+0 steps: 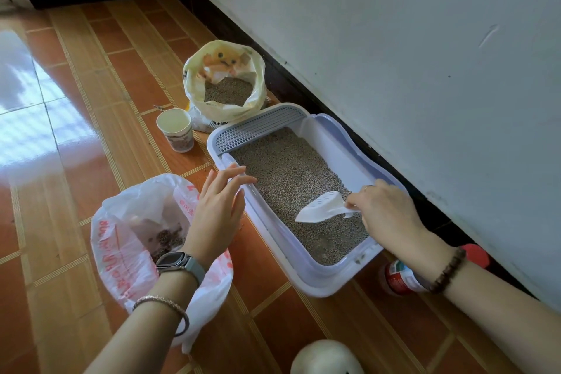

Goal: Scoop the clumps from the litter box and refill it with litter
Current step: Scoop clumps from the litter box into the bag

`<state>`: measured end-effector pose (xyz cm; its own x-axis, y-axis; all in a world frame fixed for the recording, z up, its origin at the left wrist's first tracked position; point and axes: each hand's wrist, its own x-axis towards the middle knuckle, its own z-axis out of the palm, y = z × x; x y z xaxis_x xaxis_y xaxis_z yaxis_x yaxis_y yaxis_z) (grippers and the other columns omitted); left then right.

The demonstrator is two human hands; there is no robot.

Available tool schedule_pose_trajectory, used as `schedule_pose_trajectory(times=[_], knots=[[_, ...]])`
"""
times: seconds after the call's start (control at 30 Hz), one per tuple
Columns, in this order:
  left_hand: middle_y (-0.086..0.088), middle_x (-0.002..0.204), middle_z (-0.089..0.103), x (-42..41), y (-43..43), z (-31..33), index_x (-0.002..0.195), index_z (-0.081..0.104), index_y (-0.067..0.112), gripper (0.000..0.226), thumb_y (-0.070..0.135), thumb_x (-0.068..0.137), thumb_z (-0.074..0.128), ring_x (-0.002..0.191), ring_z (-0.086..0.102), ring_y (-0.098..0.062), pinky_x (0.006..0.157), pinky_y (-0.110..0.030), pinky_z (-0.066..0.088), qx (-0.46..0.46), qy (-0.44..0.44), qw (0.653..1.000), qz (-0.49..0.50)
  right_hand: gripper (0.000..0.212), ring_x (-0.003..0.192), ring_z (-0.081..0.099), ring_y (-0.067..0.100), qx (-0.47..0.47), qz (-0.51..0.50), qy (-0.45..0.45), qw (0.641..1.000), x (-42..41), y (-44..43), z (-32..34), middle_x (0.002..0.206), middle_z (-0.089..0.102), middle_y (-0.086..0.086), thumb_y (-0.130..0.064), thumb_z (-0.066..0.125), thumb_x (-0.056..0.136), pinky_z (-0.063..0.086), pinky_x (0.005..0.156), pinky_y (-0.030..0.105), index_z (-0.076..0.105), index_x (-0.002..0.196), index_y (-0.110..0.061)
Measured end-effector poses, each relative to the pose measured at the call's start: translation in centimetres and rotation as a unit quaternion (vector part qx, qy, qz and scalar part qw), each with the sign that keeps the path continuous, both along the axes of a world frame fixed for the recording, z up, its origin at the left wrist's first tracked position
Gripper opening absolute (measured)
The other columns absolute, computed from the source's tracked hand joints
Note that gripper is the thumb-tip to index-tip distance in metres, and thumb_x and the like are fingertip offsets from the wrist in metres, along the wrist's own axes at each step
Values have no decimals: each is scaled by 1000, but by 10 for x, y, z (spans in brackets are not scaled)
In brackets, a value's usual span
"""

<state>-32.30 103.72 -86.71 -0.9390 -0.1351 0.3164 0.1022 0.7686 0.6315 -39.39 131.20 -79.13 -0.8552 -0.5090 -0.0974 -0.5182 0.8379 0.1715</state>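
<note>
A pale lavender litter box [329,135] lies on the floor beside the wall, filled with grey granules. My right hand [385,212] grips the handle of a white slotted scoop [320,211], whose blade rests over the litter near the box's right side. My left hand [220,209] hovers with straight fingers at the box's left rim, fingertips touching the edge. Left of the box sits a white plastic bag with red print [127,240] holding dark clumps. Behind the box stands an open yellow litter bag [224,82] with grey litter inside.
A paper cup [176,129] stands left of the litter bag. A red-capped bottle [400,278] lies by the box's near right corner. A pale rounded object [326,357] shows at the bottom edge. Orange tiled floor stretches left; the wall and dark baseboard run along the right.
</note>
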Motion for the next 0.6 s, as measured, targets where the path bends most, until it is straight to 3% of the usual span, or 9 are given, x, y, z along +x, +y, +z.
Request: schedule_pose_trajectory(times=[0.17, 0.3, 0.43, 0.6], knots=[[1, 129, 52, 0, -1, -1, 117, 62, 20, 28, 7, 97, 47, 128, 41, -14, 108, -54, 34, -6, 1, 1000, 1, 47, 108, 48, 21, 10, -35, -103, 994, -1, 9, -9, 111, 63, 0, 0, 47, 90, 45, 88, 34, 64, 120, -33], [1, 130, 53, -1, 1, -1, 117, 62, 19, 27, 7, 97, 48, 129, 41, -13, 110, -54, 33, -12, 5, 1000, 2, 46, 114, 45, 22, -24, -85, -188, 978, 0, 14, -10, 118, 58, 3, -7, 46, 93, 45, 94, 42, 58, 130, -32], [0, 131, 53, -1, 2, 1, 117, 62, 20, 27, 8, 97, 48, 132, 41, -15, 116, -52, 25, -15, -1, 1000, 2, 46, 96, 50, 16, -60, -107, -215, 969, -3, 13, -3, 117, 54, 3, -15, 50, 92, 49, 85, 38, 50, 136, -30], [1, 141, 48, -2, 7, 6, 123, 58, 21, 28, 16, 97, 48, 142, 32, -19, 121, -43, 11, -47, -41, 998, 1, 53, 113, 53, 18, -63, -103, -220, 968, -7, 9, 9, 132, 52, 2, -35, 55, 93, 47, 90, 35, 38, 143, -30]])
